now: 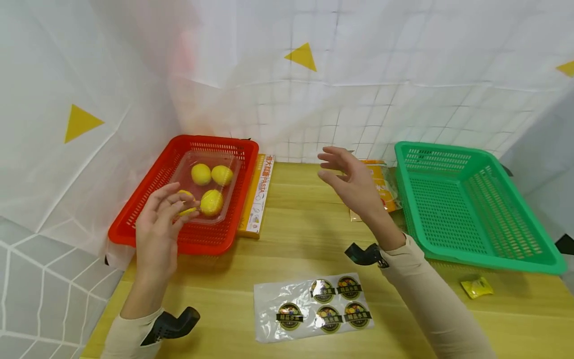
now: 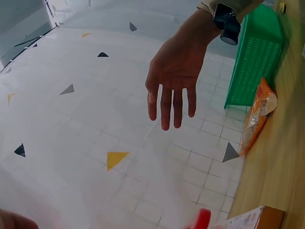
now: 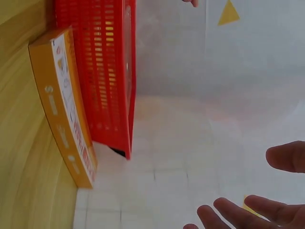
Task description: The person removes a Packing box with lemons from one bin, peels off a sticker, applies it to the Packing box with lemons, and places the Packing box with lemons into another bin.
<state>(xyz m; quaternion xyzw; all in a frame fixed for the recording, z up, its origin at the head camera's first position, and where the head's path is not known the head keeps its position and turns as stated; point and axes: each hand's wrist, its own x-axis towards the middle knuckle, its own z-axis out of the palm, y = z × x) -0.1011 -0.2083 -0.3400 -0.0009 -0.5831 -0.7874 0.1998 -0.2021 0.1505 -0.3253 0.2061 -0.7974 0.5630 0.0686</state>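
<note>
My left hand (image 1: 157,234) is raised over the near left side of the red basket (image 1: 248,174), fingers loosely bent and holding nothing. Inside that basket sits a clear plastic tray (image 1: 231,192) with several lemons (image 1: 212,203); the left fingers partly hide one lemon. My right hand (image 1: 352,187) hovers above the table in front of an orange packet (image 1: 386,184), its fingers apart and nothing in its grasp. In the left wrist view the right hand (image 2: 176,71) hangs with straight fingers. A few right fingertips (image 3: 228,210) show in the right wrist view.
A yellow pasta box (image 1: 257,199) stands against the red basket. At the right is a green basket (image 1: 453,209), with a small yellow packet (image 1: 477,287) before it. A sheet of round stickers (image 1: 269,311) lies near the front. White sheeting (image 1: 260,75) hangs behind.
</note>
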